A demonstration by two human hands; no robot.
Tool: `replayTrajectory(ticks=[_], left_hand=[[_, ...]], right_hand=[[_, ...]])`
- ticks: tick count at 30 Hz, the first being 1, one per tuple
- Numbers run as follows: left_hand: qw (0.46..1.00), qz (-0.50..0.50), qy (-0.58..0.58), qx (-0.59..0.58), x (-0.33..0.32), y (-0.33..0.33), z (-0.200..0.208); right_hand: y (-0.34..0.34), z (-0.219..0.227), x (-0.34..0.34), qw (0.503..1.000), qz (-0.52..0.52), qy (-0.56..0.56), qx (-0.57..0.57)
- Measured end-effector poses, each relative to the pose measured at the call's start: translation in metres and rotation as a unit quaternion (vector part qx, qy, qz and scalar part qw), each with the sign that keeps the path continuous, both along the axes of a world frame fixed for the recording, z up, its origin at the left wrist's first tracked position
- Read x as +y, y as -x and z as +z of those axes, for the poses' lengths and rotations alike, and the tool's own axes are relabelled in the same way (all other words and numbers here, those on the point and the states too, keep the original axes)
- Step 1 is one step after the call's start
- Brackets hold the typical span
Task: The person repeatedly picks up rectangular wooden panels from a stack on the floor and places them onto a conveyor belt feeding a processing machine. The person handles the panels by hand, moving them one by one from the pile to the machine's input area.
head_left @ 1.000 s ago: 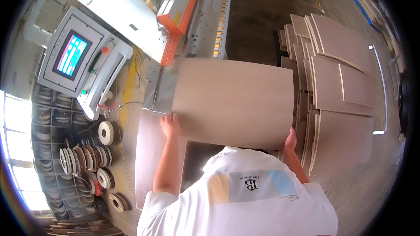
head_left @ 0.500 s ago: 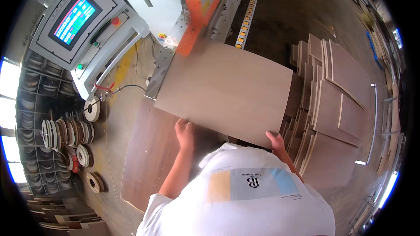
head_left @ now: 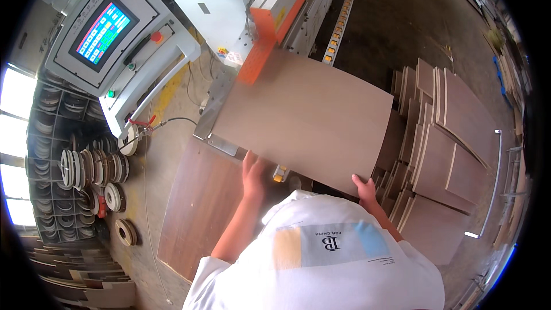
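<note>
A flat, rectangular brown board (head_left: 310, 120) lies on the machine bed, its far left part under the orange guard (head_left: 256, 60). At the board's near right corner my right hand (head_left: 365, 189) grips the edge, thumb on top and the other fingers hidden beneath. My left hand (head_left: 251, 175) is at the near left edge with its fingers stretched out and slightly blurred; whether it touches the board is unclear. Beside the board's left edge runs a metal guide plate (head_left: 215, 106). A yellow-tipped roller piece (head_left: 279, 174) shows just beyond the near edge.
A control panel with a lit screen (head_left: 103, 31) stands at the far left. Stacked brown boards (head_left: 442, 155) rise close on the right. A dark brown tabletop (head_left: 192, 206) extends at lower left, near edging rolls (head_left: 94, 169). A roller track (head_left: 342, 17) runs away from the bed.
The board has slid farther forward along the guide, uncovering metal and a roller piece at its near edge. My left fingers have straightened; my right hand keeps its grip. The view has shifted slightly.
</note>
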State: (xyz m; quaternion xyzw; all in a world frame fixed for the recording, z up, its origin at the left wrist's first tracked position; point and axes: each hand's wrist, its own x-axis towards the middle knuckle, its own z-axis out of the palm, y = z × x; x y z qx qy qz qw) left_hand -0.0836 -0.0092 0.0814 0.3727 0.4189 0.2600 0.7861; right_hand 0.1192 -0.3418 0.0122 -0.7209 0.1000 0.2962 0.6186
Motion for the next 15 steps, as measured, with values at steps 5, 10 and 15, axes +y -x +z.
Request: replayTrajectory(ticks=[5, 10, 15], left_hand=[[0.999, -0.035, -0.026, -0.001, 0.017, -0.034, -0.029], [0.994, -0.088, -0.067, 0.022, 0.027, -0.070, -0.053], [0.962, -0.241, -0.051, 0.116, 0.007, -0.099, -0.057]], right_hand=[[-0.046, -0.011, 0.009, 1.000, -0.012, 0.010, -0.008], [-0.095, -0.029, 0.012, 1.000, -0.009, 0.007, -0.024], [-0.115, -0.014, 0.016, 0.995, -0.072, -0.050, 0.038]])
